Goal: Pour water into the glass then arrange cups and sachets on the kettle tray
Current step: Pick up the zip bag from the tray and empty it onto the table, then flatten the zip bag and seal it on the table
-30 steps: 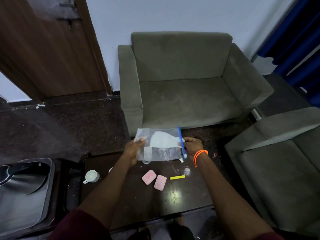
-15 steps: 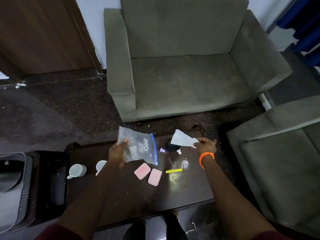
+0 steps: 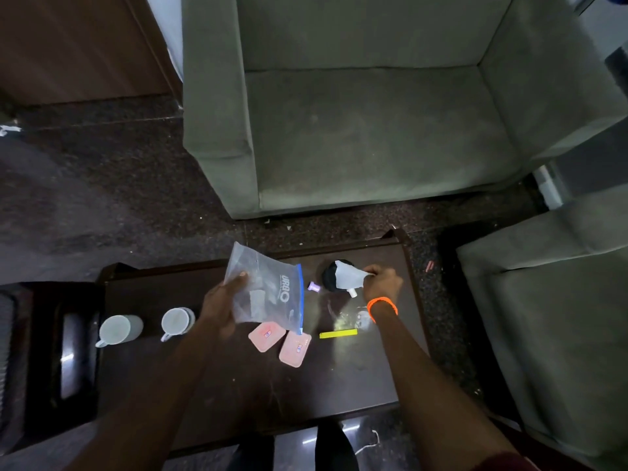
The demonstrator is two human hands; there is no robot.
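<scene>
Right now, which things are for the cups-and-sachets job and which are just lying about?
For the job: two white cups, two pink sachets, yellow sachet stick.
Lying about: grey armchair, second armchair, purple cap.

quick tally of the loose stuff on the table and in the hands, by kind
white cups: 2
pink sachets: 2
yellow sachet: 1
zip bag, held in left hand: 1
white pouch, pinched by right hand: 1
small purple cap: 1
total: 8
</scene>
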